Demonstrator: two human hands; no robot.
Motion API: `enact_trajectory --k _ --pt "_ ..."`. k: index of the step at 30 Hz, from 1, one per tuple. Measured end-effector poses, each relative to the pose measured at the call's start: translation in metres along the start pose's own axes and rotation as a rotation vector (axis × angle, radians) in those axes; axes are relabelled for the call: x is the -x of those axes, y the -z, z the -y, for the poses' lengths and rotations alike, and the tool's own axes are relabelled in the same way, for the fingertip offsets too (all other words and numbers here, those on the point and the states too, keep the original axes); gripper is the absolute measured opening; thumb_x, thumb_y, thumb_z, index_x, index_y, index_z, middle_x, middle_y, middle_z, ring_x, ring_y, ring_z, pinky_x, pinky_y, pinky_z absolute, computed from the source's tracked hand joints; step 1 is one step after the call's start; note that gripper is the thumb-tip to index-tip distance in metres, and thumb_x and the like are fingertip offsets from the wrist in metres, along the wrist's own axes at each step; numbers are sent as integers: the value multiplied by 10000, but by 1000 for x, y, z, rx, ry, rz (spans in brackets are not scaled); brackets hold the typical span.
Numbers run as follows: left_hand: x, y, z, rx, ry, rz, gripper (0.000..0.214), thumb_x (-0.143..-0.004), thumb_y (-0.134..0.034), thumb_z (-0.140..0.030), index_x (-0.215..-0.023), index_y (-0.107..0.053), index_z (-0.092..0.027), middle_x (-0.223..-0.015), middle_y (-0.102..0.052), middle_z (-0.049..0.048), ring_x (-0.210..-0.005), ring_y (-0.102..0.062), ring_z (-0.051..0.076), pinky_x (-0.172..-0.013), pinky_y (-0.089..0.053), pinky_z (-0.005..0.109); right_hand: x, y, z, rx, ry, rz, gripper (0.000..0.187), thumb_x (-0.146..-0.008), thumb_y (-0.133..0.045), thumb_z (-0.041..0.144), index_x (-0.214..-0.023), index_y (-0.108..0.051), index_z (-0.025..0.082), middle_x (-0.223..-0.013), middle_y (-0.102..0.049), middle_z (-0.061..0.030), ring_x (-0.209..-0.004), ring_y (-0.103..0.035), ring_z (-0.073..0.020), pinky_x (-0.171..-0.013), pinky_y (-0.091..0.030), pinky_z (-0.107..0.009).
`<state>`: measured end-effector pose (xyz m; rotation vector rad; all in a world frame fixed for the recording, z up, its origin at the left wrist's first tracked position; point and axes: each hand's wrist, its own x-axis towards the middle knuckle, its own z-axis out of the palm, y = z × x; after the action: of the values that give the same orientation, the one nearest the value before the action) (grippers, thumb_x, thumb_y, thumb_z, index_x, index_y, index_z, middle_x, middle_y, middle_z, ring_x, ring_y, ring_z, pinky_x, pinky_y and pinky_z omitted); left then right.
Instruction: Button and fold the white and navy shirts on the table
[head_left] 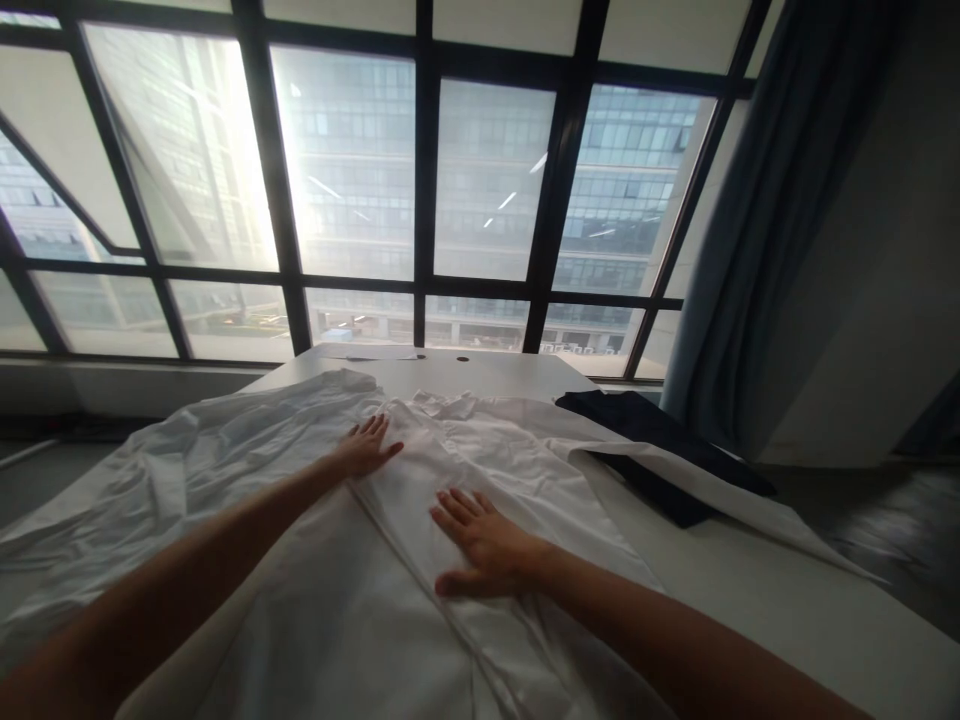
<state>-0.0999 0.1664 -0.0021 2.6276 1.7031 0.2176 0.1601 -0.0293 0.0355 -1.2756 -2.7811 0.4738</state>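
Note:
A white shirt (pixel 337 590) lies spread over the table, with its collar (pixel 444 404) toward the window and one sleeve (pixel 720 492) stretched out to the right. Near the upper part of the shirt, my left hand (pixel 366 447) rests flat on the cloth, fingers extended. My right hand (pixel 484 545) presses palm-down lower and further right, its fingers spread and thumb apart. Between the hands a long seam or front edge runs down the shirt. Neither hand grips anything. The shirt's bottom end runs out of view.
Crumpled white cloth (pixel 172 470) covers the table's left side. Dark navy cloth (pixel 637 425) lies at the right, partly under the sleeve. The white table (pixel 502 372) reaches toward a large framed window (pixel 345 160). A blue-grey curtain (pixel 750 220) hangs at the right.

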Motion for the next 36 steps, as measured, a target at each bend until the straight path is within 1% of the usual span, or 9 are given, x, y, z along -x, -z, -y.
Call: enact_trajectory --k 2,4,9,15,20,24,28,32,36 --pt "10 -4 -2 -3 -41 29 814 -926 -240 -672 -1520 -280 -116 -1590 -169 163 -1482 -121 284 -1170 -131 465 -10 10 0 18 3 3 1052 -767 -437 828 -1543 -230 148 -1597 -126 -161 -1477 -92 -322 -1188 -21 -493" --pt "17 -9 -3 1 -73 15 792 -928 -248 -670 -1506 -312 -133 -1586 -197 158 -1481 -130 276 -1171 -129 461 -31 22 -4 45 -11 -86 1018 -784 -442 809 -1538 -251 152 -1593 -171 -148 -1475 -124 -304 -1193 -43 -478" --pt "27 -14 0 39 -55 -85 758 -928 -306 -658 -1489 -348 -151 -1576 -231 164 -1471 -171 291 -1166 -174 473 -127 45 -30 94 -86 -273 721 -972 -297 586 -1518 -285 116 -1583 -220 -139 -1471 -162 -248 -1185 -130 -461" --pt "35 -13 -2 23 -77 -122 765 -935 -292 -653 -1463 -398 -110 -1558 -272 173 -1466 -190 294 -1175 -190 466 -249 37 -70 149 -98 -230 605 -1007 -253 459 -1525 -271 148 -1599 -178 -95 -1482 -111 -213 -1189 -92 -449" --pt "37 -14 -4 49 -43 -112 789 -939 -270 -655 -1470 -381 -82 -1555 -270 180 -1462 -202 288 -1176 -197 448 -294 30 -102 89 -306 -132 636 -1004 -173 500 -1543 -213 163 -1606 -151 -65 -1480 -125 -212 -1185 -61 -493" --pt "34 -13 -4 75 -30 -92 779 -938 -285 -643 -1470 -379 -82 -1556 -266 186 -1463 -197 300 -1173 -195 460 -302 31 -108 116 -320 -153 623 -1008 -166 491 -1538 -228 169 -1599 -183 -67 -1474 -152 -213 -1181 -57 -503" --pt "32 -13 -2 89 -25 -80 783 -932 -301 -650 -1468 -377 -83 -1555 -268 192 -1462 -199 307 -1170 -194 466 -287 32 -94 177 -327 -297 612 -1012 -202 477 -1502 -319 129 -1563 -284 -133 -1454 -216 -241 -1172 -56 -523" --pt "30 -15 -2 83 -41 -90 772 -931 -320 -645 -1466 -376 -91 -1555 -280 186 -1459 -210 309 -1164 -201 469 -240 23 -71 176 -232 -422 566 -1016 -228 463 -1471 -385 165 -1539 -343 -121 -1444 -245 -222 -1175 -86 -504" --pt "32 -13 -4 46 -40 -59 759 -947 -318 -608 -1465 -361 -55 -1553 -273 204 -1460 -210 297 -1164 -198 444 -170 7 -53 137 -189 -291 582 -1013 -229 487 -1478 -371 168 -1558 -307 -98 -1454 -223 -218 -1174 -111 -515"
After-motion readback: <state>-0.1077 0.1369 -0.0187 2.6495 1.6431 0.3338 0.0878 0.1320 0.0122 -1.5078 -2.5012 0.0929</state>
